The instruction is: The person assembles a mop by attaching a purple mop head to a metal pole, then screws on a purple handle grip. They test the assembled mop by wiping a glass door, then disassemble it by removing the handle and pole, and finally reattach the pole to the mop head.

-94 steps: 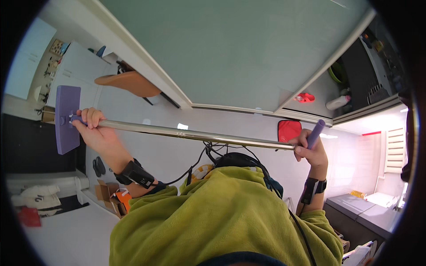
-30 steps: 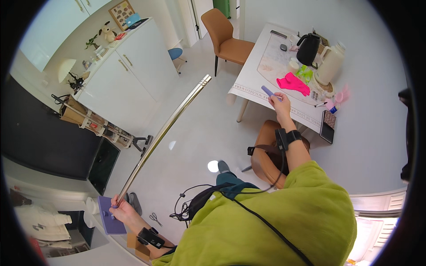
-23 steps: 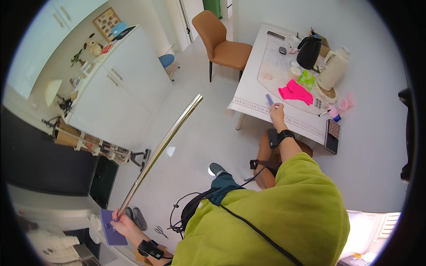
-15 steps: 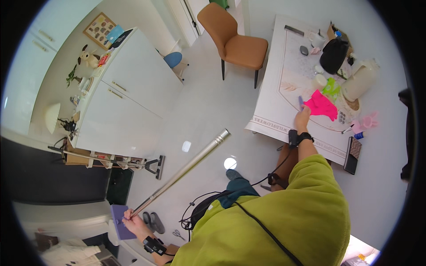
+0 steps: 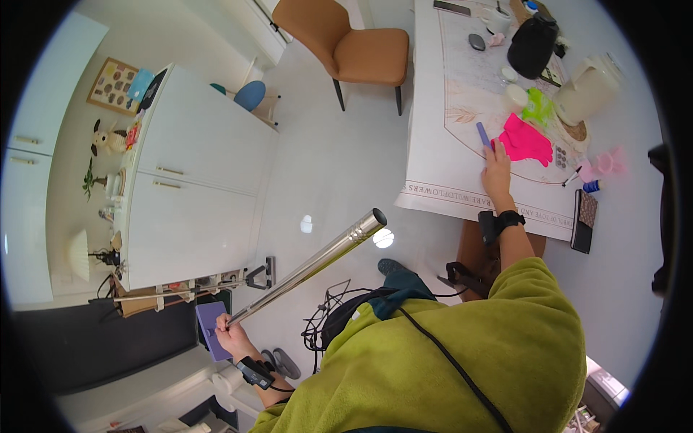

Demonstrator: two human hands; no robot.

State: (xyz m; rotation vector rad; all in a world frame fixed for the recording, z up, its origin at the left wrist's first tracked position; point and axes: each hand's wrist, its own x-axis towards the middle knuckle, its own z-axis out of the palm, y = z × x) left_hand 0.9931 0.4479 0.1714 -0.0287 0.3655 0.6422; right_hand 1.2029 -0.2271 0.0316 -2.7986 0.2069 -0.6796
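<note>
My left hand (image 5: 229, 338) is closed around the thin end of a shiny metal pole (image 5: 303, 270). The pole slants up to the right, and its wide hollow end points toward me. A flat purple plate (image 5: 209, 328) shows right behind that hand; whether it joins the pole is hidden. Over on the table, my right hand (image 5: 497, 173) lies with its fingers stretched out, their tips at the lower end of a narrow purple strip (image 5: 483, 134). Touching or close beside those fingertips is a bright pink rubber glove (image 5: 523, 141), lying flat.
The table (image 5: 433, 159) also bears a cream kettle (image 5: 588, 90), a black bag-like item (image 5: 533, 47), a green packet (image 5: 537, 107) and a dark patterned case (image 5: 584, 220). A brown chair (image 5: 372, 56) stands beyond. White cabinets (image 5: 195, 159) and grey slippers (image 5: 285, 362) are leftward.
The view has shifted. The pole's wide end has come nearer. My right fingers have straightened and more of the purple strip shows beyond them.
</note>
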